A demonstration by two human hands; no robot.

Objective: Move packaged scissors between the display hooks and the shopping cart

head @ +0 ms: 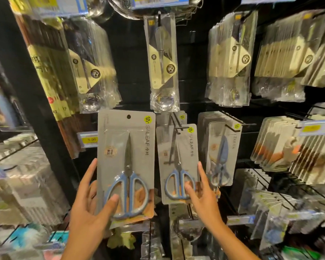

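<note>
Scissors pack in left hand: grey SALEAF card (126, 147) with blue-handled scissors under a clear blister, held upright in front of the display, off any hook; its punched hang hole at the top is free.
Left hand: left hand (90, 209) grips the card's lower left part, thumb laid across the front over the scissor handles, fingers behind and along the left edge.
Scissors pack on hook: second, like card (176, 162) just right of the first, hanging on a black display hook (178, 126) whose tip sticks out through the top of the card.
Right hand: right hand (203, 199) pinches this hanging card at its lower right, thumb on the front over the blue handle, index finger up along the right edge.
Neighbouring stock: row of kitchen shears packs (219, 147) on the next hook to the right; bagged ladles (163, 62) hanging above.
Price tag: yellow shelf label (88, 140) left of the held card.
Shopping cart: not in view.
</note>
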